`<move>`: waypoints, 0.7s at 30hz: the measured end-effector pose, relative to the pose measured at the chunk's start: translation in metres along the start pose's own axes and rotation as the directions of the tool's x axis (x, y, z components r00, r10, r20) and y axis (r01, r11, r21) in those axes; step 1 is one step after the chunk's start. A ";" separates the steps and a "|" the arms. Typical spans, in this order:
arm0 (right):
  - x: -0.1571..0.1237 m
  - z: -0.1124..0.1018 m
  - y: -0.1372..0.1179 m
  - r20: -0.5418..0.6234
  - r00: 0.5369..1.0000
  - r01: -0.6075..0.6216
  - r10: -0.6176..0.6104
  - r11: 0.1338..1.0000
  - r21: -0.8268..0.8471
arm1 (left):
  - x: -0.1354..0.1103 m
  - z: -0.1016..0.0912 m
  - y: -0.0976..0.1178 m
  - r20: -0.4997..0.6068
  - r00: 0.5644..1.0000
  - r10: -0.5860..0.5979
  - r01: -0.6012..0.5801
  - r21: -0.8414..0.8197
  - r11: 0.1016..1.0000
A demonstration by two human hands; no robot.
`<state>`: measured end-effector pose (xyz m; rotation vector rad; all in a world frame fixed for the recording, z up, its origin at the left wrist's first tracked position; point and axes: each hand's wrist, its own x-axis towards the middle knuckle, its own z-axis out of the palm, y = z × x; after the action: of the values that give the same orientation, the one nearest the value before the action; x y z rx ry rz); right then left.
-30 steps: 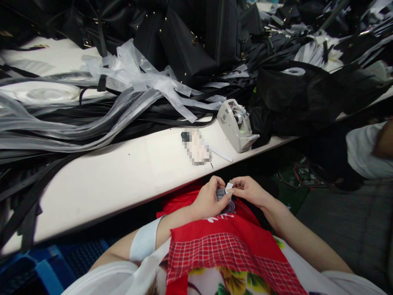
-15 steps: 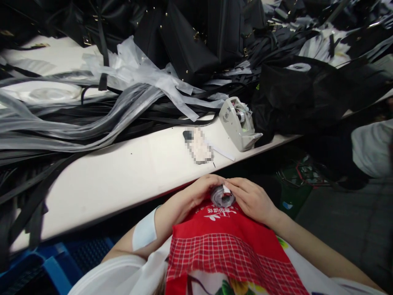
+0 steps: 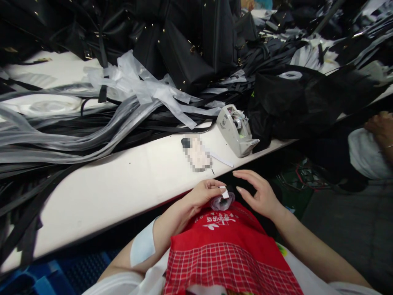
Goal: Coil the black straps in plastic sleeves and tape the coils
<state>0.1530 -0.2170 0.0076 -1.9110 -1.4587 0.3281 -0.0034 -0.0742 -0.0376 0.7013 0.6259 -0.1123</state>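
My left hand [image 3: 206, 193] is closed in a pinch at a coil of clear plastic strip [image 3: 217, 203], held in front of the red apron [image 3: 199, 227]. At its fingertips is a small white piece [image 3: 225, 192], paper or tape, lying over the top of the coil; whether it is stuck to the coil I cannot tell. My right hand [image 3: 260, 194] is open to the right of the coil, thumb and fingers apart and touching nothing. On the table edge above the hands lies a phone-shaped thing [image 3: 198, 155], blurred out, with a thin white strip [image 3: 221, 159] beside it.
A grey tape dispenser [image 3: 235, 131] stands on the white table [image 3: 123, 184]. Black straps [image 3: 61, 139] and clear plastic strips [image 3: 123, 127] cover the left and back. Black bags [image 3: 184, 53] are piled behind. At right, another person's hand [image 3: 382, 127] shows. A blue crate [image 3: 76, 270] sits lower left.
My right hand has come off the coil, moved right and opened. My left hand stays at the coil, and the white piece now shows more plainly at its fingertips.
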 end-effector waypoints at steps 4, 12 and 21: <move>0.021 -0.026 0.014 -0.205 0.976 -0.091 0.079 0.995 -0.048 | 0.000 0.001 -0.002 -0.040 0.999 0.037 -0.036 0.024 0.999; 0.008 0.017 -0.026 -0.007 0.992 0.122 -0.125 0.976 -0.182 | 0.004 0.012 0.007 -0.172 0.958 0.229 -0.245 -0.079 0.966; 0.005 0.033 -0.020 -0.118 0.988 0.065 -0.095 0.971 -0.229 | 0.009 0.025 -0.001 -0.209 0.946 0.247 -0.274 -0.113 0.955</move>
<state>0.1207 -0.1975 -0.0022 -2.0015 -1.5346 0.0009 0.0162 -0.0901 -0.0290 0.6567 0.7127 0.2475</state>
